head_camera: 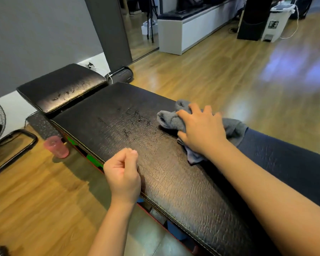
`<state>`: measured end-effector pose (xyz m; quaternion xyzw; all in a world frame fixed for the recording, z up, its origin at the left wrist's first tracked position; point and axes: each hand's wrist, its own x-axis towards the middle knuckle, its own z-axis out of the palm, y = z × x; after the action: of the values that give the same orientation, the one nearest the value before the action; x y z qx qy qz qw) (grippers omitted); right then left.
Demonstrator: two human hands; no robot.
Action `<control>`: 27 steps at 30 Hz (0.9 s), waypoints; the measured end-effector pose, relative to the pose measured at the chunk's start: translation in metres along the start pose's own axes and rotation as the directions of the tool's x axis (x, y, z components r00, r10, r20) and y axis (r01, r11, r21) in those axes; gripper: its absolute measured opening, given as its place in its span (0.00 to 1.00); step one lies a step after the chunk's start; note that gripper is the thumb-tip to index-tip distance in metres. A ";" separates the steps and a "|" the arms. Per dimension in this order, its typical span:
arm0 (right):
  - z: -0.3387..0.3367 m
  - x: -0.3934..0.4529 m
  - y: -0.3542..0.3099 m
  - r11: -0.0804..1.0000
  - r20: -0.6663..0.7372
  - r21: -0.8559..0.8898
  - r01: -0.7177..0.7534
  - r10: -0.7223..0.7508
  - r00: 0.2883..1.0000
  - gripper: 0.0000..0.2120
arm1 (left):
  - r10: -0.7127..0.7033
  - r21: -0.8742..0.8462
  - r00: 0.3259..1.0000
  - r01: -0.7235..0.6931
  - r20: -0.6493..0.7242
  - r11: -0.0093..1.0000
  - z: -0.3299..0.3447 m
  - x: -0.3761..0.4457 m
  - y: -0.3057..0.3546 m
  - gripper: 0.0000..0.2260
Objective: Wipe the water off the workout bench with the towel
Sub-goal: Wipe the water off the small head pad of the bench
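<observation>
My left hand (123, 174) and right hand (201, 130) are bare, without gloves, rings or a watch. My forearms have no sleeves.

grey towel (174, 121) on a black, crackle-textured workout bench (174, 174); pink cup (56, 147) on honey-brown wood floor (220, 71).
</observation>
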<state>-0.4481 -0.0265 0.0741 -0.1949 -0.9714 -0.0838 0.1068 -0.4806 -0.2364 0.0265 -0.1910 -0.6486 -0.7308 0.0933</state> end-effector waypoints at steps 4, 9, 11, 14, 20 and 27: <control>-0.009 -0.024 -0.016 0.989 -0.004 0.071 0.127 -0.127 0.992 0.28 | -0.128 0.023 0.992 0.128 -0.005 0.992 0.003 0.004 0.010 0.19; -0.032 -0.105 -0.060 0.920 0.029 0.195 0.339 -0.351 0.936 0.34 | -0.219 -0.122 0.976 0.217 -0.006 0.969 -0.002 0.023 0.022 0.18; -0.035 -0.123 -0.074 0.910 0.022 0.189 0.369 -0.380 0.925 0.33 | -0.106 -0.025 0.989 0.109 0.102 0.994 -0.018 0.030 0.019 0.19; -0.031 -0.109 -0.075 0.914 -0.044 0.176 0.366 -0.364 0.930 0.31 | 0.078 0.165 0.961 -0.125 0.265 0.978 -0.047 0.045 0.002 0.19; -0.001 0.001 -0.045 1.000 -0.025 -0.003 -0.019 0.019 1.000 0.27 | 0.215 0.231 0.920 -0.299 0.329 0.926 -0.069 0.064 -0.022 0.19; -0.004 -0.002 -0.067 0.996 -0.018 -0.088 -0.008 0.006 1.000 0.28 | 0.241 0.190 0.930 -0.299 0.277 0.935 -0.066 0.089 -0.030 0.19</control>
<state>-0.4724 -0.0887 0.0693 -0.2022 -0.9651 -0.1279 0.1069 -0.5834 -0.2872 0.0287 -0.3571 -0.7022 -0.6014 0.1330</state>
